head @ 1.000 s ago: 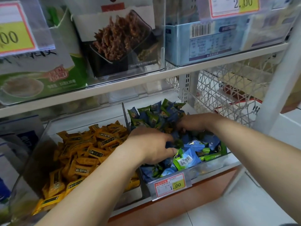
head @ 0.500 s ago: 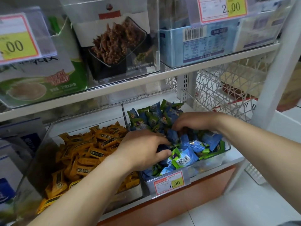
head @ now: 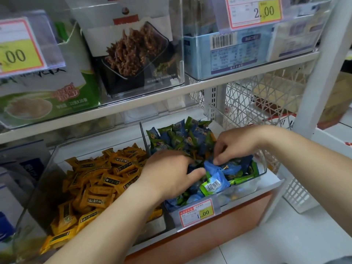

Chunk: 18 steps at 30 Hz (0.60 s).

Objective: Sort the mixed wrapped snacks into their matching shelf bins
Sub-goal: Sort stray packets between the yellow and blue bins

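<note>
Bare forearms (head: 106, 223), bare left hand (head: 167, 174) and right hand (head: 234, 147), grey cloth sliver (head: 341, 261) at lower right.

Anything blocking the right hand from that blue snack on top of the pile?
Nothing visible does. The right hand pinches the blue snack directly; the left hand sits beside it, not between them.

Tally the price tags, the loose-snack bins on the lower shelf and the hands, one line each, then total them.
Price tags: 3
Snack bins: 2, the yellow bin and the blue bin
Hands: 2, the left hand and the right hand, which pinches a blue snack
Total: 7
</note>
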### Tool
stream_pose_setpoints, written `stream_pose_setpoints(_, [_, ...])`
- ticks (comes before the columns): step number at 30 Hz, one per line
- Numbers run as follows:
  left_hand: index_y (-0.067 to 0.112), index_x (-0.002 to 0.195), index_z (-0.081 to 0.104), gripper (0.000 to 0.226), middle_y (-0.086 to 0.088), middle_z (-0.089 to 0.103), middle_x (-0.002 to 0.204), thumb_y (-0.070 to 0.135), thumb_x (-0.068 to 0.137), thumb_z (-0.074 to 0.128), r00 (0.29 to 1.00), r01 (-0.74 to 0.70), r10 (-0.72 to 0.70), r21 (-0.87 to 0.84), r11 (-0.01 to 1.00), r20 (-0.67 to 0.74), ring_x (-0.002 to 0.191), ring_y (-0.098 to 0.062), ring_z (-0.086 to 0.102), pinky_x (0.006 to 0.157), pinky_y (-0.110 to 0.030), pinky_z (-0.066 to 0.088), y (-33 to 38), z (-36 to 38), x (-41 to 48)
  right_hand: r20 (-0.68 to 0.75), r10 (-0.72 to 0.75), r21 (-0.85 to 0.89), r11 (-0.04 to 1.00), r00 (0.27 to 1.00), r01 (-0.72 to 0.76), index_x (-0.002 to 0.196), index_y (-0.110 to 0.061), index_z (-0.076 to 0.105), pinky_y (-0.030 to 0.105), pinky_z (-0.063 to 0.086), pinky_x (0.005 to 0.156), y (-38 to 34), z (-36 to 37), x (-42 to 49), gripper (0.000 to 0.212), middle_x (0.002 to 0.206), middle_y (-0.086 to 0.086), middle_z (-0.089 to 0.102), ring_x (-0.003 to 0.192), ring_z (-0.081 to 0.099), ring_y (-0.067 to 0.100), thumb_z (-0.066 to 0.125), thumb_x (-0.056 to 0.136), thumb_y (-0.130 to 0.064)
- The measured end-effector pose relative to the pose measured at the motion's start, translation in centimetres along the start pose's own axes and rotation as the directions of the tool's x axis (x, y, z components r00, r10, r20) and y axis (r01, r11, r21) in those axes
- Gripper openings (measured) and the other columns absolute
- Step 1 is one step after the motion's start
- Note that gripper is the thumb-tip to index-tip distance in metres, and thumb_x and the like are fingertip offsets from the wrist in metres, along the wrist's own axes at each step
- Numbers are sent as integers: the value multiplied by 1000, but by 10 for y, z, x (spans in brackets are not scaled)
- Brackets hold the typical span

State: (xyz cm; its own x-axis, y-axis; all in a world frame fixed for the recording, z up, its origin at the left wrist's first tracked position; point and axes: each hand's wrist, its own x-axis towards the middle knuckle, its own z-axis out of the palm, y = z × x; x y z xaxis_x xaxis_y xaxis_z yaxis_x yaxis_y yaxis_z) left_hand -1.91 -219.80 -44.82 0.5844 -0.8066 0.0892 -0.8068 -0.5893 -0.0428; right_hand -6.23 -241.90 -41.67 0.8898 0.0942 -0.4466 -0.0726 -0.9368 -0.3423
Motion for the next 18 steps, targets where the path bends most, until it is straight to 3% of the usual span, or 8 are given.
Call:
stream_pose_setpoints(1, [28,103,65,66,5,68,92,78,86,25,998,17,-19,-22,1000,-54,81,-19,63,67,-33,54,6,1,1,13,16,-33,999,1000,-15,73,-39,67,19,41,64,0,1,-1,19,69,-26,63,71,57,-3,66,84,-56])
stream_pose_setpoints(3, [28,122,55,63,2,66,114,74,88,29,997,-4,-5,-119,993,-73,97,-22,63,73,-36,55,19,4,1,25,22,-101,995,999,-19,80,-37,70,20,45,65,-4,3,-4,19,72,-23,66,73,59,-2,72,80,-56])
stream_pose_setpoints(4, [30,134,47,62,3,62,127,71,90,32,999,-36,34,-171,985,-18,109,-23,61,79,-39,55,26,6,0,26,28,-129,991,999,-24,87,-34,72,21,48,68,-7,2,-5,22,78,-20,68,76,61,0,74,77,-54])
stream_pose_setpoints(6, [32,138,45,56,5,57,135,65,94,34,989,-96,116,-209,973,89,119,-21,56,85,-40,53,33,11,-2,-8,31,-161,986,999,-32,97,-31,74,21,51,73,-9,-2,-11,26,88,-17,71,82,63,2,78,76,-47])
stream_pose_setpoints(9, [32,135,51,52,9,57,136,62,98,32,983,-113,140,-205,972,121,122,-17,53,88,-39,52,32,17,-6,-268,-7,-13,1000,963,3,88,-36,73,16,49,72,-5,-14,-12,5,86,-24,68,84,63,-4,73,84,-33])
stream_pose_setpoints(12, [32,136,51,51,10,57,136,60,99,32,980,-116,145,-201,973,136,121,-17,54,91,-40,51,31,15,-10,-463,-73,121,982,883,145,95,-36,72,14,45,77,-9,-10,10,16,97,-23,69,92,62,-4,63,93,-23])
stream_pose_setpoints(15, [32,135,52,48,8,59,135,58,98,34,980,-106,135,-191,976,143,119,-20,57,92,-40,51,32,13,-11,-342,-119,90,983,932,159,117,-27,69,24,48,93,-14,10,43,29,115,-13,68,104,62,6,61,93,-15])
stream_pose_setpoints(18, [33,137,51,49,9,57,139,59,98,35,982,-88,118,-192,977,150,121,-21,57,95,-41,50,34,12,-11,-230,-84,3,996,970,87,128,-28,63,31,49,95,-2,19,66,45,124,-6,65,111,61,15,67,86,-12])
